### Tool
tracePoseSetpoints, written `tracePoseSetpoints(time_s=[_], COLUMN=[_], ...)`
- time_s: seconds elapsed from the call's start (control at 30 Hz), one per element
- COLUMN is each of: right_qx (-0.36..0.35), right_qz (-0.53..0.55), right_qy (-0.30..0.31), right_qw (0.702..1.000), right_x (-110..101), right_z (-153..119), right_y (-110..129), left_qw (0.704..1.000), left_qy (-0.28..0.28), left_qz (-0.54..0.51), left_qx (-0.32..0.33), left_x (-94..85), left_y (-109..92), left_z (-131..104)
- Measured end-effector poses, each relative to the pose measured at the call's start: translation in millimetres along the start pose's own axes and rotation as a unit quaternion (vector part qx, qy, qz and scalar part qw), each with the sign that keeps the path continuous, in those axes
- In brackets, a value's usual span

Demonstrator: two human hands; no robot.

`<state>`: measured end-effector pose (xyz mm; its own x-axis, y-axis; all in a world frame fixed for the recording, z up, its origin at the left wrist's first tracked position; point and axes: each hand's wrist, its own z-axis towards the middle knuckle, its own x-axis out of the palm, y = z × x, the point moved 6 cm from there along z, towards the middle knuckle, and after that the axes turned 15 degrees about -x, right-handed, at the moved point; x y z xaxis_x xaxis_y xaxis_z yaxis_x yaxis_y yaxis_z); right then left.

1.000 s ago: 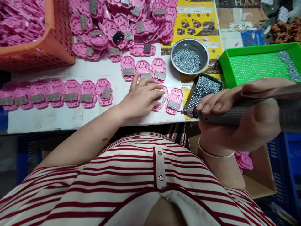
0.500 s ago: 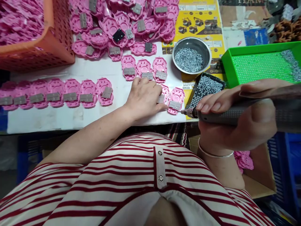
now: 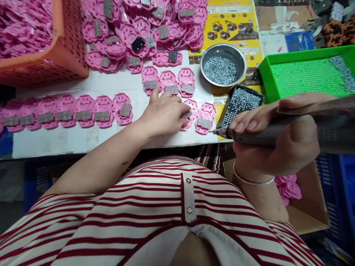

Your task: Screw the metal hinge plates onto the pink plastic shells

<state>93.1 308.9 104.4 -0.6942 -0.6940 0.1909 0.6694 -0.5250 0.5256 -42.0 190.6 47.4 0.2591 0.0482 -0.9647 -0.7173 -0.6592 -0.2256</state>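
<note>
My left hand [image 3: 167,115] rests low over the table, thumb and index finger closing around the left side of a pink plastic casing [image 3: 191,120] with a grey metal plate. Its other fingers are spread, close to a short row of similar casings [image 3: 186,79]. My right hand [image 3: 277,136] grips a dark power screwdriver [image 3: 257,137], held level. The thin bit points left, its tip just off the lower right edge of another pink casing [image 3: 205,115] with a grey plate.
A metal bowl [image 3: 203,74] and a dark perforated tray [image 3: 227,116] hold small screws. On the right is a green tray [image 3: 299,79]. Pink casings [image 3: 122,109] line the left; more are heaped behind. An orange basket [image 3: 69,51] of pink parts stands at the back left.
My left hand has drawn back left from the rightmost casing to the one beside it, and its fingers have spread. The screwdriver is nearly still; the view has shifted slightly.
</note>
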Motion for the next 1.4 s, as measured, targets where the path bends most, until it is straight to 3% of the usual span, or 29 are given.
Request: tracePoseSetpoints(time_s=[0.13, 0.37, 0.5, 0.8, 0.93, 1.1, 1.27, 1.4], right_qx=[-0.011, 0.012, 0.085, 0.080, 0.072, 0.049, 0.029, 0.013], right_qz=[-0.004, 0.045, 0.028, 0.059, 0.017, 0.039, 0.014, 0.019], right_qy=[-0.012, 0.023, 0.019, -0.001, 0.006, -0.014, -0.032, -0.040], right_qw=[1.000, 0.999, 0.996, 0.995, 0.997, 0.998, 0.999, 0.999], right_x=[-2, 2, -1, -4, -2, -2, -1, 0], right_z=[3, 3, -5, -7, -7, -6, -5, -4], right_y=[0, 5, -3, -6, -4, -5, -7, -7], left_qw=[0.999, 0.991, 0.991, 0.980, 0.976, 0.975, 0.972, 0.978], left_qy=[0.021, 0.098, 0.098, 0.122, 0.112, 0.087, 0.062, 0.027], left_qz=[0.021, 0.033, 0.021, 0.044, 0.073, 0.055, 0.106, 0.087], left_qx=[0.039, 0.091, 0.093, 0.152, 0.169, 0.196, 0.200, 0.186], left_x=[1.3, 3.9, 2.1, 3.4, 4.4, -1.0, -2.5, -0.4], left_y=[-2, -7, -8, -11, -12, -17, -16, -13], left_z=[6, 12, 13, 7, 9, 12, 17, 14])
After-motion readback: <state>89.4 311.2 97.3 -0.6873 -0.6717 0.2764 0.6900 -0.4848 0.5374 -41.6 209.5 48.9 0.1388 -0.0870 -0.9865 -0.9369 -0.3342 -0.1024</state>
